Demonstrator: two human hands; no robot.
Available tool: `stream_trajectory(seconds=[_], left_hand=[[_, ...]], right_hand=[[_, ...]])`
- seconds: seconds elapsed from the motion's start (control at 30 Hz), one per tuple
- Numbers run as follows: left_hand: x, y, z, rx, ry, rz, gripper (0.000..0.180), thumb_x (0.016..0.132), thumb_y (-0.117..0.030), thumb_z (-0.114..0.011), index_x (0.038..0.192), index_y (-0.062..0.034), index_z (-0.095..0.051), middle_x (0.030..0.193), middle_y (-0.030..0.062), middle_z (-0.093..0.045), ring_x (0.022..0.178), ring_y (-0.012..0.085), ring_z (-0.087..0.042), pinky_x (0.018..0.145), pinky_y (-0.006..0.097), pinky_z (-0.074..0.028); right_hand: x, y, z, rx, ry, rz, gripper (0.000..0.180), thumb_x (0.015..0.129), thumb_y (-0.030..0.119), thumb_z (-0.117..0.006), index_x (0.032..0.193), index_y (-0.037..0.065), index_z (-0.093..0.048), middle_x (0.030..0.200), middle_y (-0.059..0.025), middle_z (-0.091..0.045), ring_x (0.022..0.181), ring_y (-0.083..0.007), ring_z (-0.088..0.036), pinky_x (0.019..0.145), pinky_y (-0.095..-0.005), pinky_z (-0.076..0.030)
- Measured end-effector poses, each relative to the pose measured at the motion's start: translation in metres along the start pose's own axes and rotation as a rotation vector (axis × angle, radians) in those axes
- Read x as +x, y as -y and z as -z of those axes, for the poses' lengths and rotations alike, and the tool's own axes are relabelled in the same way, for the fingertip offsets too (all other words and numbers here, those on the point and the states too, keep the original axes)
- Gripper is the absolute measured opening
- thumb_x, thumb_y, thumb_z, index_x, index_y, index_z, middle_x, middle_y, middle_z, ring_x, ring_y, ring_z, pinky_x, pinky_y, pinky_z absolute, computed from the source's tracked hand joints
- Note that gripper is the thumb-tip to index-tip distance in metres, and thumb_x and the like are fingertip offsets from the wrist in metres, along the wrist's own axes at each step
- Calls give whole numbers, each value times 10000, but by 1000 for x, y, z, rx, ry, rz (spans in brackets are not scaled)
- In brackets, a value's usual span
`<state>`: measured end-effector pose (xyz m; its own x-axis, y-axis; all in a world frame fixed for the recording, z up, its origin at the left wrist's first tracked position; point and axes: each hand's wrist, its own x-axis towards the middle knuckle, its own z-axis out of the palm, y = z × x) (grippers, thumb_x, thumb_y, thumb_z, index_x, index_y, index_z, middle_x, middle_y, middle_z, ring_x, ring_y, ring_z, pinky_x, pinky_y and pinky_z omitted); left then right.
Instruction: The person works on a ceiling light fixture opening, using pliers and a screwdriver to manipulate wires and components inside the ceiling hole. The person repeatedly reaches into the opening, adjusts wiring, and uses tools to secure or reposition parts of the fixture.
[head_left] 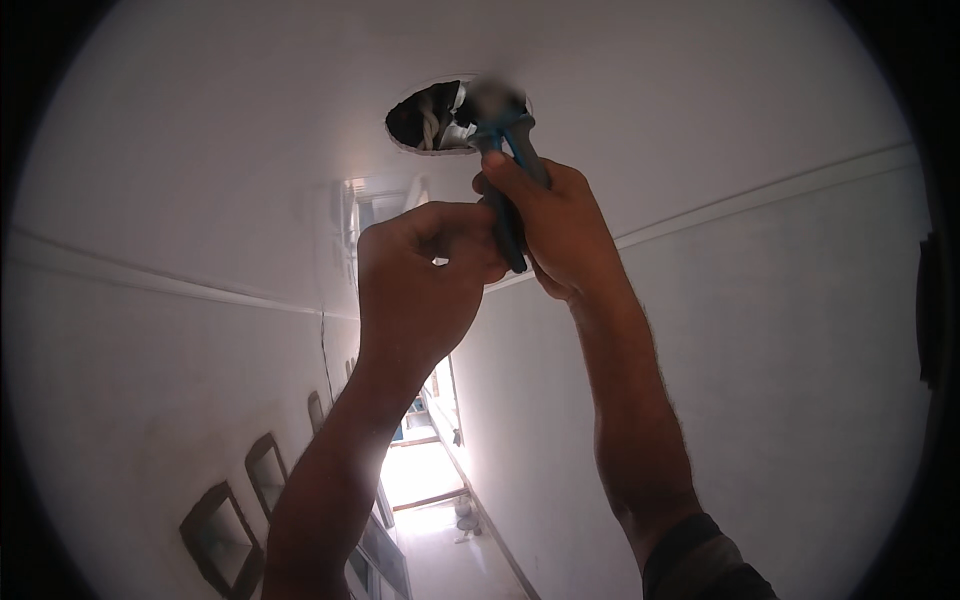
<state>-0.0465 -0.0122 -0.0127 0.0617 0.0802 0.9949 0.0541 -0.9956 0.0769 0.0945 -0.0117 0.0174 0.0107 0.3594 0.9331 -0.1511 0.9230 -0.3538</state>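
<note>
My right hand (562, 225) is raised to the ceiling, closed around a pair of pliers (528, 150) with blue and black handles. The jaws point up at a ragged oval hole (407, 122) in the ceiling, and their tip is blurred. My left hand (415, 275) is closed too, its fingers curled against the lower handle; whether they pinch anything else is hidden. Inside the hole hang a twisted pale cable (430, 122) and some shiny, silvery material (456, 132), just left of the jaws.
White ceiling (700, 90) surrounds the hole. Walls rise on both sides, the right wall (780, 330) plain. Dark-framed niches (222, 540) line the left wall, where a thin wire (324, 355) hangs. Far below, a bright opening (425, 475) lights the passage.
</note>
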Motion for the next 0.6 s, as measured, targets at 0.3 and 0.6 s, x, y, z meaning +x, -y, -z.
stream_trajectory(seconds=[0.3,0.6], left_hand=[[0,5,17,139,-10,-185,209,905,37,-565,1063,63,-700,947,156,-739,829,194,-737,751,318,-635],[7,14,20,239,-37,-200,195,938,-22,-606,1102,42,-691,1008,149,-728,955,225,-721,779,333,-621]], right_hand=[[7,-15,3,107,85,66,387,974,343,-647,1039,-38,-654,804,-131,-704,627,-181,-673,528,-271,-518],[-2,-8,6,255,219,-17,336,943,172,-632,1126,-105,-577,1003,-236,-673,808,-281,-722,599,-361,-615]])
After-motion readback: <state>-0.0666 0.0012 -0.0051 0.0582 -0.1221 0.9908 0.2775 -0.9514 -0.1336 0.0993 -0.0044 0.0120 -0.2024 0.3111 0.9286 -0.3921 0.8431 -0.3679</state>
